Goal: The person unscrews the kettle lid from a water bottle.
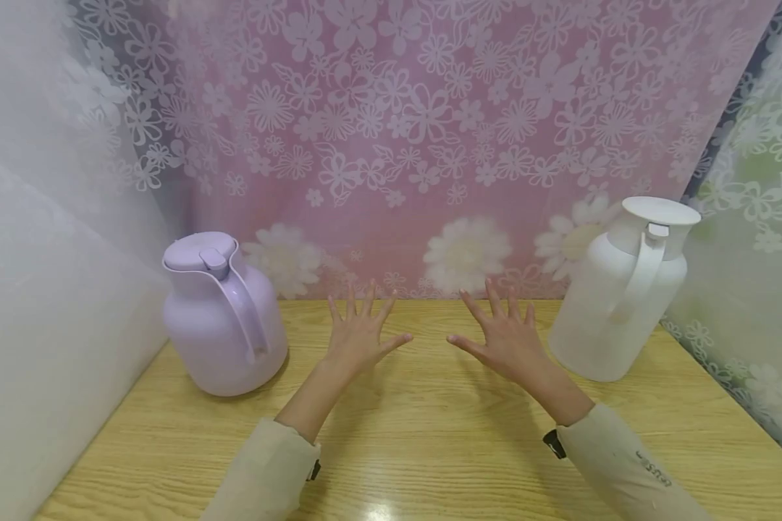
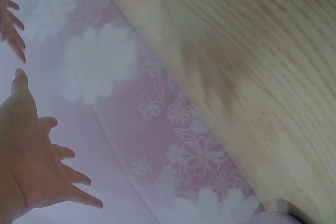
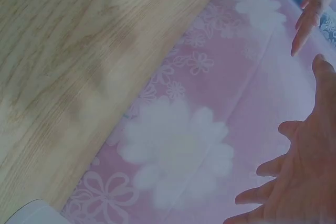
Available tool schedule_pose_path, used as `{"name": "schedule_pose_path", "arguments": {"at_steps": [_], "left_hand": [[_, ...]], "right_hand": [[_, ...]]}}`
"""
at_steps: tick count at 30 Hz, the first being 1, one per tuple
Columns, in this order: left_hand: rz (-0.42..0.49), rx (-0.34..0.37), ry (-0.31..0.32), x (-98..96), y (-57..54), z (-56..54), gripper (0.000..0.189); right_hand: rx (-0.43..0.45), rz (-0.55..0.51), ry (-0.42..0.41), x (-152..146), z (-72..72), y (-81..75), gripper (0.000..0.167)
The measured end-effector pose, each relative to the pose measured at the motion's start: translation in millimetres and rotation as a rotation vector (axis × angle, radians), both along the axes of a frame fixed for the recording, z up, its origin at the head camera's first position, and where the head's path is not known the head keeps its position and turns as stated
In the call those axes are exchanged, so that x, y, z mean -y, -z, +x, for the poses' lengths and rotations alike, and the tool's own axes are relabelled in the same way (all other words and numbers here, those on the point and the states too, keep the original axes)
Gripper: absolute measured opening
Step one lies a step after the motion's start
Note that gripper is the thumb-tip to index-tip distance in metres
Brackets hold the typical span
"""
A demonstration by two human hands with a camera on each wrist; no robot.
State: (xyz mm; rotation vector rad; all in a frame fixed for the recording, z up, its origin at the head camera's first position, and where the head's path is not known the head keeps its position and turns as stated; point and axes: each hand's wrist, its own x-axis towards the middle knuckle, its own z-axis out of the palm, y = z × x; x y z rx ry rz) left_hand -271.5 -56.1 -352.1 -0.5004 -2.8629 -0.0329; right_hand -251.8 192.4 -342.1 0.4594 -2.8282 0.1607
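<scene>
My left hand (image 1: 357,340) hovers over the middle of the wooden table (image 1: 391,427), fingers straight and spread, holding nothing. To its left stands a lilac thermos jug (image 1: 202,333) with a lid and a side handle, upright. My right hand (image 1: 510,342) is likewise spread and holds nothing. On its right stands a white thermos jug (image 1: 586,311), taller, with a flat round lid and its handle turned towards me. Neither hand touches a jug. In the left wrist view the left palm (image 2: 31,156) shows; the right palm (image 3: 310,166) appears in the right wrist view.
A pink curtain (image 1: 391,166) with white flowers hangs along the table's back edge. A pale wall or sheet (image 1: 59,253) closes the left side, and a flowered curtain (image 1: 749,289) hangs on the right. Dark wrist straps (image 1: 554,443) show at the cuffs.
</scene>
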Motion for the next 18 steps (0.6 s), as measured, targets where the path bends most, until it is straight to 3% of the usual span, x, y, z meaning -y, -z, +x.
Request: {"name": "schedule_pose_path", "arguments": {"at_steps": [7, 13, 18], "left_hand": [[0.005, -0.082, 0.006, 2.7, -11.9, 7.9, 0.080], [0.181, -0.199, 0.089, 15.7, -32.4, 26.8, 0.080], [0.268, -0.286, 0.128, 35.9, -50.4, 48.6, 0.081]], "right_hand": [[-0.056, -0.004, -0.029, 5.6, 0.7, -8.8, 0.083], [-0.098, -0.060, -0.101, 20.4, -0.8, -20.4, 0.082], [-0.136, -0.139, -0.183, 37.3, -4.5, -27.2, 0.081]]}}
